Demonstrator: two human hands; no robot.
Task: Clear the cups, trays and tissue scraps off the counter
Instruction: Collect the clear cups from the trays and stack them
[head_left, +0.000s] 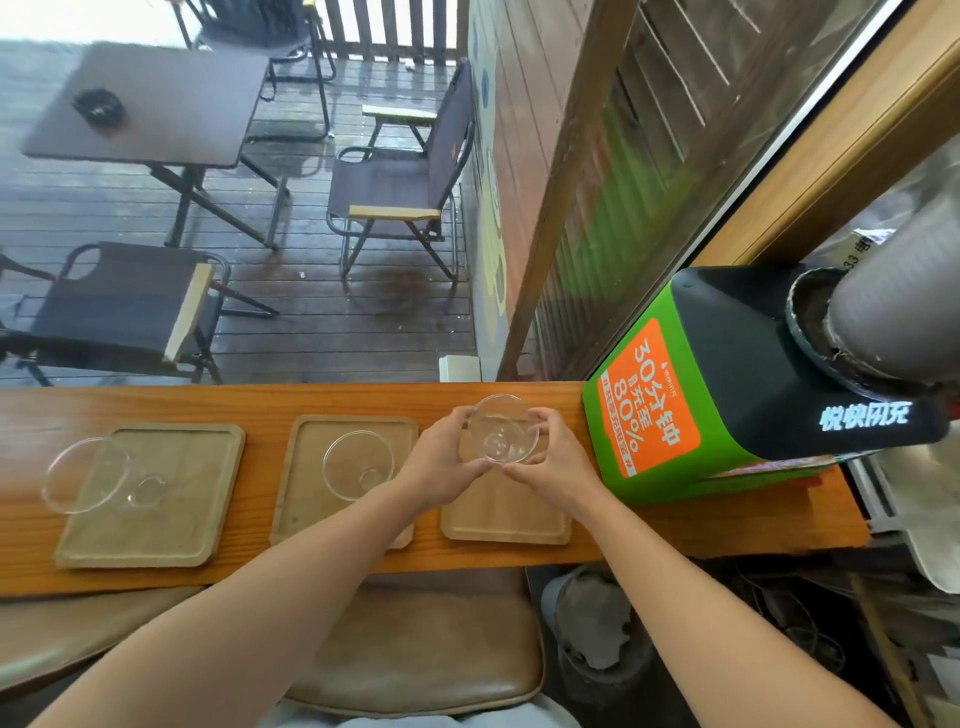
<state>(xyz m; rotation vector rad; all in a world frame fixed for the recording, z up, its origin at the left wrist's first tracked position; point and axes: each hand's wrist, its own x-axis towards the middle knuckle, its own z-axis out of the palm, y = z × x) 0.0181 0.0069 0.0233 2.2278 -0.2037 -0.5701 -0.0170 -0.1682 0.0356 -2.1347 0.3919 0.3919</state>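
Observation:
Three wooden trays lie in a row on the wooden counter (675, 525). Over the right tray (506, 514), my left hand (441, 462) and my right hand (553, 462) both wrap around a clear glass cup (501, 428). The cup is tilted with its mouth toward me. A second glass cup (356, 465) stands on the middle tray (306, 467). A third glass cup (91, 475) sits at the left edge of the left tray (182, 493). No tissue scraps show on the counter.
A green and black charging box (727, 395) stands on the counter right beside my right hand. A grey pipe (893, 317) rises behind it. A cushioned stool (415, 644) and a bin (597, 634) holding paper sit below the counter. Beyond the window are chairs and a table.

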